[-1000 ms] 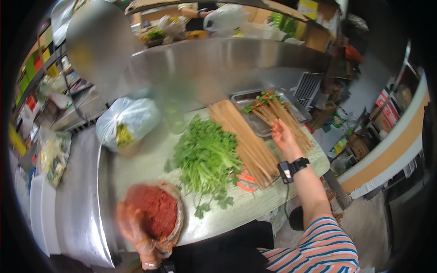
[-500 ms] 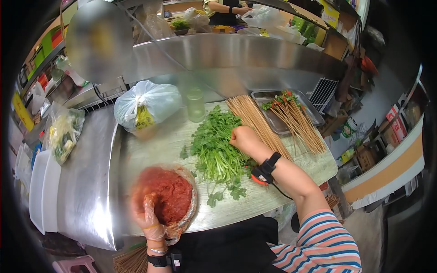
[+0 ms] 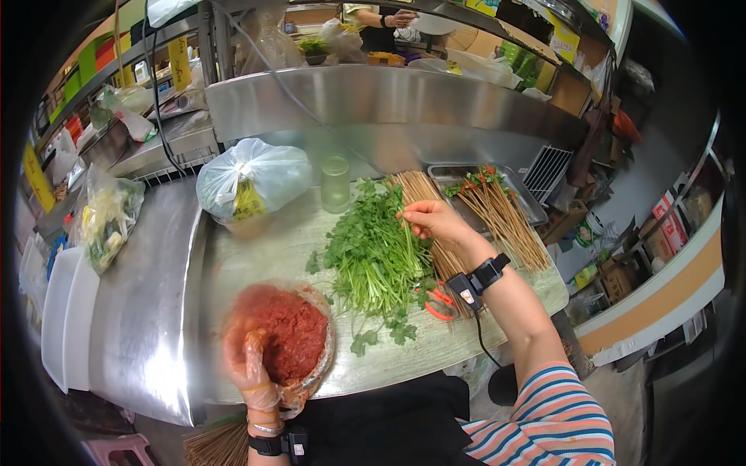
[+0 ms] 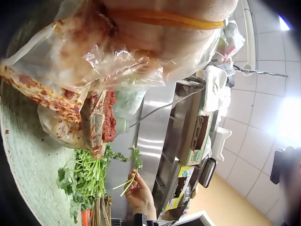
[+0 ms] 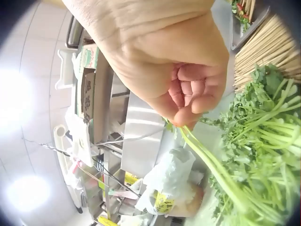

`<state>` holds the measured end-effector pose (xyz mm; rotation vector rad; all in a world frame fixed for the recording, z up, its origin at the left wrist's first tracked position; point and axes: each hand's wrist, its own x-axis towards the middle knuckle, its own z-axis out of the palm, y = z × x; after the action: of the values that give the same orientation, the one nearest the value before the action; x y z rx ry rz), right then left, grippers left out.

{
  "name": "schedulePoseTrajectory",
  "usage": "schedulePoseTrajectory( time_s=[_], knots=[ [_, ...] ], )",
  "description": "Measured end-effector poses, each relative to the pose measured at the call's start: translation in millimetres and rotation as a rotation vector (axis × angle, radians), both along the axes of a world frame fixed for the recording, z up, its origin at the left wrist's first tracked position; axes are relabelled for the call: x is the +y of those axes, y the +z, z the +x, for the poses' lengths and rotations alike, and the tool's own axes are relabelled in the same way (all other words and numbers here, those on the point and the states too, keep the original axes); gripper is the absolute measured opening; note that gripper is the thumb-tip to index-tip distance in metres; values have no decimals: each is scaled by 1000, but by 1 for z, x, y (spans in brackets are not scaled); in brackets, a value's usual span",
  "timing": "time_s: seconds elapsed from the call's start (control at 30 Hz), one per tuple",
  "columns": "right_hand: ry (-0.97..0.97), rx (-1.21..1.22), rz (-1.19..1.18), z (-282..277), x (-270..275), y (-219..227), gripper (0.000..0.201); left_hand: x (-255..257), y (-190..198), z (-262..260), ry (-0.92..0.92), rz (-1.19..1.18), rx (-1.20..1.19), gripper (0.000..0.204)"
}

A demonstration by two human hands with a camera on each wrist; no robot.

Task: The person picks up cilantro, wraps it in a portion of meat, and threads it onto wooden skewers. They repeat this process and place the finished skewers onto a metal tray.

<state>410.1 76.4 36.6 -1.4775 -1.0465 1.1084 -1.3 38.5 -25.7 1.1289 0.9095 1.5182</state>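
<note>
My right hand (image 3: pixel 435 221) pinches a sprig of coriander (image 5: pixel 207 162) between thumb and fingertips, its thin stems pointing down in the right wrist view. Below that hand lies a loose bunch of coriander (image 3: pixel 373 260), leaves away from me and stems toward me. My left hand (image 3: pixel 258 377), in a clear plastic glove with an orange band at the wrist, is at the near left side of a plastic-lined bowl of red minced meat (image 3: pixel 299 334). A smudge blurs its fingers in the head view; whether they hold meat I cannot tell.
Bare wooden skewers (image 3: pixel 420 190) lie right of the bunch, with orange-handled scissors (image 3: pixel 440 304) by their near ends. Filled skewers (image 3: pixel 497 210) rest across a metal tray (image 3: pixel 536 210). A tied plastic bag (image 3: pixel 252 179) and a green glass (image 3: pixel 335 186) stand behind.
My right hand went from above the skewers on the right to the coriander, then lifted slightly with a sprig pinched. My left hand moved onto the meat's near edge, then stayed still.
</note>
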Motion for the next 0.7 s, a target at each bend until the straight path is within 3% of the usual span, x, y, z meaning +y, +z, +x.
schedulePoseTrajectory(
  time_s=[0.03, 0.13, 0.27, 0.37, 0.47, 0.57, 0.6, 0.7],
  knots=[
    [-9, 27, 1, 0, 0, 0, 14, 1, 0, 0, -2, 7, 11, 38],
    [42, -475, -93, 1, 3, -16, 13, 0, -2, 0, -2, 18, 35, 37],
    [-159, -274, 66, 4, 5, -26, 11, -1, 2, 0, 4, 21, 51, 37],
    [-142, -47, 236, 2, 5, -19, 12, 1, 0, 0, 15, 33, 64, 37],
    [61, -610, -124, -7, -2, -13, 14, 7, -9, -5, 10, 85, 169, 37],
    [-100, -590, 36, 1, 4, -21, 15, 9, -10, -5, 8, 127, 217, 38],
    [-171, -348, 223, 2, 7, -14, 16, 9, -10, -5, 11, 120, 206, 38],
    [111, -624, -183, 3, 12, -33, 15, 4, -7, -4, 16, 62, 107, 37]
  ],
)
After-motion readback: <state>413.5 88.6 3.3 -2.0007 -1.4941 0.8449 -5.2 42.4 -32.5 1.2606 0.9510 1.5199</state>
